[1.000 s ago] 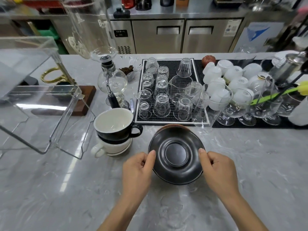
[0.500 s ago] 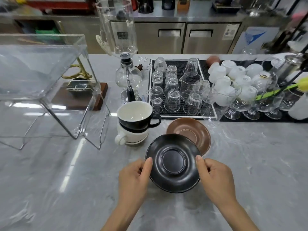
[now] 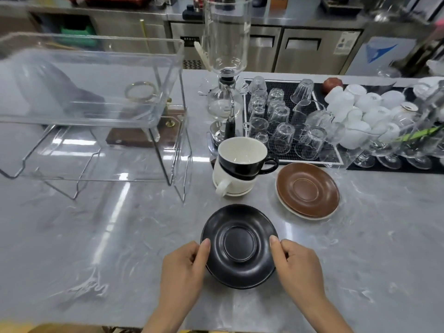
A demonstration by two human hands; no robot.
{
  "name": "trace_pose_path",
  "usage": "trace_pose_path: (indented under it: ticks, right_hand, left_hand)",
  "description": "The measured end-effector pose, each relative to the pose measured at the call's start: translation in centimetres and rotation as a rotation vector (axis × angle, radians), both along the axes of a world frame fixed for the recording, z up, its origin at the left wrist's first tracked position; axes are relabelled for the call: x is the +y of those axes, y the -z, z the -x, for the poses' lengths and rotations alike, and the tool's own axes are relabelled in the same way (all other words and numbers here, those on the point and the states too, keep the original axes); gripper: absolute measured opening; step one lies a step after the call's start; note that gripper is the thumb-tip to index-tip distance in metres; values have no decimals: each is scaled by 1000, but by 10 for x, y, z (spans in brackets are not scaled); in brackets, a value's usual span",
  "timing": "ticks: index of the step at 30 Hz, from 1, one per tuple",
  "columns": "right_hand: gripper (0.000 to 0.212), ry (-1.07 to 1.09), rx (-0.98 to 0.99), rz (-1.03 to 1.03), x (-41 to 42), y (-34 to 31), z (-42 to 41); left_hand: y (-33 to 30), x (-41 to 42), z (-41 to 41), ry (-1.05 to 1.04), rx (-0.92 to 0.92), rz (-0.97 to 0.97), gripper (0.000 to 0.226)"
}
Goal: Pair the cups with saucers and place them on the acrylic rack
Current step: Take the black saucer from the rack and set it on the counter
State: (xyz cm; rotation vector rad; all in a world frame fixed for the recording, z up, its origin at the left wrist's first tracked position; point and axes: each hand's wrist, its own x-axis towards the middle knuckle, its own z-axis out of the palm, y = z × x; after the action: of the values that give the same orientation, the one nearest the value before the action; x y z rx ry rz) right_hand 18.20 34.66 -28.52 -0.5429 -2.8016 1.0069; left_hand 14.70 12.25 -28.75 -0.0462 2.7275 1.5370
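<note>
A black saucer is held near the counter's front edge, pinched on its left rim by my left hand and on its right rim by my right hand. Behind it a black cup sits nested in a cream cup. To their right a brown saucer lies on top of a white one. The clear acrylic rack stands at the left on thin legs.
A glass siphon coffee maker rises behind the cups. A black mat carries several upturned glasses, with white cups and stemmed glasses further right. A wooden base sits behind the rack.
Both hands have drawn the black saucer off the brown one and toward the front edge. The view has shifted left, showing more of the rack.
</note>
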Motion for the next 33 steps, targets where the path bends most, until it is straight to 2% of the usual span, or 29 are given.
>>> trace_pose_path:
  ticks: [11, 33]
  right_hand:
    - [60, -57, -61, -104, -42, 10, -4]
    - [59, -119, -169, -244, -49, 19, -6]
  left_hand:
    - [11, -49, -4, 67, -12, 130, 58]
    - [8, -60, -2, 160, -83, 243, 57]
